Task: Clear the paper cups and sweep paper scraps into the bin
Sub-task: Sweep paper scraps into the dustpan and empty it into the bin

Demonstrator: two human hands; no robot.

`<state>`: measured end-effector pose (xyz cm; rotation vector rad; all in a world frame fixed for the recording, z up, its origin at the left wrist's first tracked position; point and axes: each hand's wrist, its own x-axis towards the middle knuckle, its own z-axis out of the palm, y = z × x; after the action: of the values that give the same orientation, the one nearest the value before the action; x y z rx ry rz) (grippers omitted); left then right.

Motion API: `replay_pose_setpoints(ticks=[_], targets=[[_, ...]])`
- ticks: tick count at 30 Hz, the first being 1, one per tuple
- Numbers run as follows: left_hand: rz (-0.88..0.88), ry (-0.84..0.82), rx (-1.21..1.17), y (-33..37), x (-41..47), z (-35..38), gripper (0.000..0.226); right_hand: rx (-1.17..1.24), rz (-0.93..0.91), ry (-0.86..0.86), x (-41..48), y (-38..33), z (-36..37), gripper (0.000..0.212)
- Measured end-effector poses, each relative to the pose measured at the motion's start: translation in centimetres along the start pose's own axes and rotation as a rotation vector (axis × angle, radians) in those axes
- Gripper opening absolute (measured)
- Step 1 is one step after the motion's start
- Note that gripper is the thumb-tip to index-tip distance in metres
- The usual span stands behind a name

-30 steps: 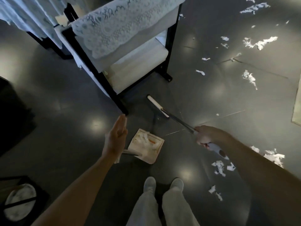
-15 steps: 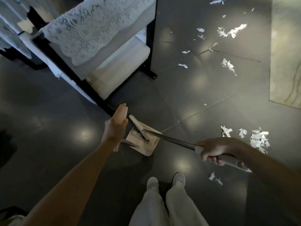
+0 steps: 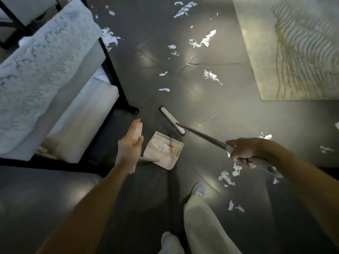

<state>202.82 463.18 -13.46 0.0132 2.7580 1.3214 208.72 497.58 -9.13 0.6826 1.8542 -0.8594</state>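
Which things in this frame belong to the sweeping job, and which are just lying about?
Job: broom, gripped by right hand; dustpan; scattered paper scraps.
Just there: lace-covered chair; rug.

The floor (image 3: 201,99) is seen as dark, smooth and glossy. The broom shaft (image 3: 203,135) is finished in shiny metal; the broom head (image 3: 169,119) and dustpan (image 3: 166,164) are made of pale matt plastic. The paper scraps (image 3: 201,41) are torn and crumpled.
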Motion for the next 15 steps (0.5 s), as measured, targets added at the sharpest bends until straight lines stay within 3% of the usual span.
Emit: replay_pose_setpoints(ticks=[9,12,15], targets=[[-0.025,-0.121,-0.062,6.5,10.1,8.9,0.056,-0.018,0.042,0.173,4.6,1.1,-9.8,0.056],[0.028,-0.2,-0.03,8.6,13.2,11.2,0.056,-0.01,0.057,0.163,6.7,0.7,-10.2,0.055],[0.083,-0.207,-0.015,10.3,15.8,13.2,0.056,0.067,0.098,0.047,8.3,0.0,-9.0,0.055]])
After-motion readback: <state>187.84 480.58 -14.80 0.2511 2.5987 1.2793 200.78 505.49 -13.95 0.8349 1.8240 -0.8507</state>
